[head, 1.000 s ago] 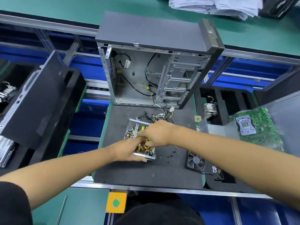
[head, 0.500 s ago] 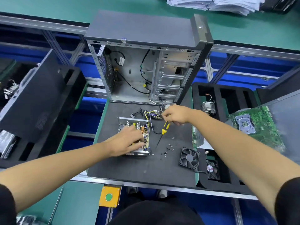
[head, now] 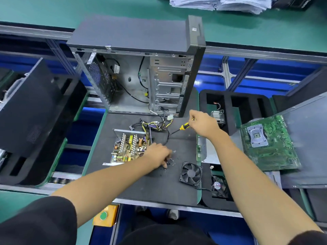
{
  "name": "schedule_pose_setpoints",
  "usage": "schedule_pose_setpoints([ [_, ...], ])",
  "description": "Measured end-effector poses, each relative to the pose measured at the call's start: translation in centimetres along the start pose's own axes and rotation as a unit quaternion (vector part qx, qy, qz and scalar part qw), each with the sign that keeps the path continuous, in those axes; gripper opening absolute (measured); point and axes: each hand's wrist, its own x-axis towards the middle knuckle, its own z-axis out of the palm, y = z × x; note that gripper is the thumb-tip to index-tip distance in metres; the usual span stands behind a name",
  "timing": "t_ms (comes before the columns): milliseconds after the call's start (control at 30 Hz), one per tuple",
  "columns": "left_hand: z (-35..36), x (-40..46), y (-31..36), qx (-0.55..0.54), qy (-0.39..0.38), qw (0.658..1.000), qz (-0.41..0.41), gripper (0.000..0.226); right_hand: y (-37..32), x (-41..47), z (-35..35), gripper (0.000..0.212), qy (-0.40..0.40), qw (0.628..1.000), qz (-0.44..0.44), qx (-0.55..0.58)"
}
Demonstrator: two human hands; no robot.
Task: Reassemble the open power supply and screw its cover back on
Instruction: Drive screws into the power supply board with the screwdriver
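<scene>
One black mat (head: 141,188), green benches (head: 53,11)

An empty computer case (head: 141,73) stands open at the back of the dark mat (head: 141,183) — a loose black fan (head: 191,174) lies near its right edge, a green motherboard (head: 269,144) rests further right, and stacked papers (head: 221,3) sit on the far bench (head: 53,11).

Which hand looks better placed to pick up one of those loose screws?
The left hand. Its fingertips are already down among the screws beside the power supply, while the right hand is farther back, gripping the screwdriver.
</scene>
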Motion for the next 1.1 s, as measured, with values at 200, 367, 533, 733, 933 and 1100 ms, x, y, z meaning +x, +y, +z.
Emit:
schedule_pose_setpoints([
  [200, 0.5, 0.9, 0.0, -0.050, 0.005, 0.999, 0.002, 0.026, 1.1, -0.1, 0.9, 0.004, -0.001, 1.000, -0.008, -0.002],
  [367, 0.8, 1.5, -0.2, -0.003, -0.006, 0.999, 0.042, 0.022, 2.0, -0.1, 1.1, 0.007, -0.004, 1.000, -0.022, 0.014],
  [533, 1.6, 1.4, -0.6, 0.028, 0.011, 0.996, 0.082, 0.023, 2.3, 0.2, 1.0, 0.003, 0.001, 0.999, -0.030, 0.022],
  [733, 1.1, 0.4, -1.8, -0.015, 0.033, 0.996, 0.086, 0.014, 2.3, 0.4, 0.8, 0.004, -0.011, 0.999, -0.040, 0.023],
  [933, 0.5, -0.9, -3.4, -0.142, 0.066, 0.987, 0.023, 0.009, 1.8, 0.8, 0.4, 0.006, -0.025, 0.998, -0.049, 0.026],
  [1100, 0.8, -1.1, -3.4, -0.167, 0.025, 0.985, 0.032, 0.019, 1.4, 1.0, 0.5, 0.004, -0.037, 0.998, -0.054, 0.014],
])
